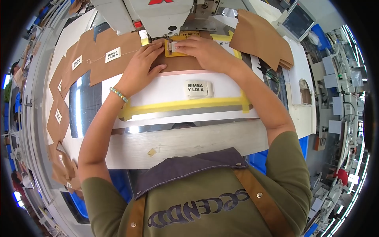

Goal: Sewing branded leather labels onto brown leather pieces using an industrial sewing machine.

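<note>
My left hand [146, 63] rests with fingers apart and slightly bent on a brown sheet [175, 63] below the sewing machine head [160, 15], its fingertips left of a small yellow frame [173, 52]. My right hand [201, 51] lies with outstretched fingers over that frame and a pale piece inside it, partly hiding both. The brown sheet is on a white board [154, 91] edged with yellow tape [185, 102]. A stack of white printed labels [199, 89] sits on the board between my forearms.
Brown pieces with white labels [94, 47], joined by thread, run down the left side. Brown sheets [256, 35] are stacked back right, near a screen [294, 23] and scissors [266, 69]. Blue bins [256, 160] show under the table edge. Other people [339, 177] are at the far sides.
</note>
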Tool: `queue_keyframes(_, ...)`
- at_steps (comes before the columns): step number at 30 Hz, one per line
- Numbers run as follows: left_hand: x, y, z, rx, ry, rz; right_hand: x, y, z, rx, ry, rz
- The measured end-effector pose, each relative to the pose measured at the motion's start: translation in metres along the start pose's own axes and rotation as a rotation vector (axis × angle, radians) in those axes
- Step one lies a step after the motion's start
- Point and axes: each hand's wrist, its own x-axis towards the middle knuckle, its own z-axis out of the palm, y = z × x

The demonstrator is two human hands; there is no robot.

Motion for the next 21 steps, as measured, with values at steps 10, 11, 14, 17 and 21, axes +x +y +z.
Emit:
queue_keyframes(10, 0.0015, 0.0007, -0.0051, 0.143, -0.069, 0.036, 0.0023, -0.0011, -0.0003, -0.033, 0.002, -0.018)
queue_keyframes(11, 0.0017, 0.0017, -0.0058, 0.136, -0.08, 0.024, 0.0012, -0.0016, -0.0004, -0.039, 0.003, -0.008)
queue_keyframes(14, 0.0016, 0.0015, -0.005, 0.155, -0.076, 0.06, -0.0015, 0.0, 0.0035, -0.039, 0.024, -0.005)
queue_keyframes(17, 0.0005, 0.0002, -0.0058, 0.117, -0.082, 0.031, -0.0028, -0.0014, 0.0032, -0.032, 0.032, 0.0)
queue_keyframes(21, 0.002, 0.0022, -0.006, 0.141, -0.086, 0.05, -0.0034, 0.0019, 0.0057, -0.004, 0.064, 0.007)
